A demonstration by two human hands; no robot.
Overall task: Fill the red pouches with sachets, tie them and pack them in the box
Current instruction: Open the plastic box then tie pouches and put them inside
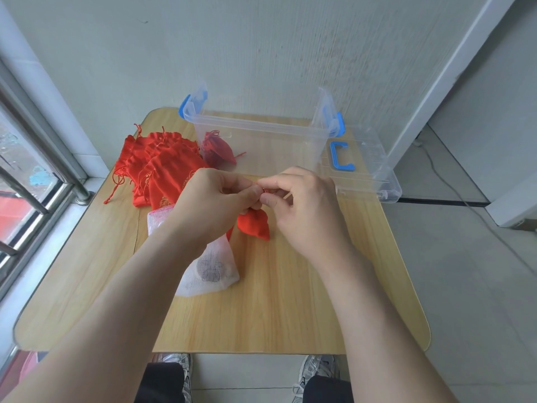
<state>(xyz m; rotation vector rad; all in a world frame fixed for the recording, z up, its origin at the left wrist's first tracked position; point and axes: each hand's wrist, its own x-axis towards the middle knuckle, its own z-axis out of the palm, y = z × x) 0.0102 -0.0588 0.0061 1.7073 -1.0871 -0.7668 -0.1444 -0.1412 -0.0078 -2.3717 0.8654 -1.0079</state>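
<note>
Tying off a filled red pouch over the middle of the table. Gripping its drawstring with both hands: left hand and right hand brought together knuckle to knuckle, fingers curled in tight and pinching the thin cord, with nothing else in either grip. Hanging straight below that pinch, neck up, fat end down and tipped a little to the right; touching the table or just clear of it, cannot tell which. Straight ahead of the hands, open and set against the wall: the box, with one tied pouch already inside at its left end. Probably a short carry forward and over the near rim once the knot holds. Either hand about equally near, the right perhaps better placed for the bare right half of the box. Off to the left, a heap of empty pouches; under the left wrist, the white mesh sachets; to the right of the box, its lid
</note>
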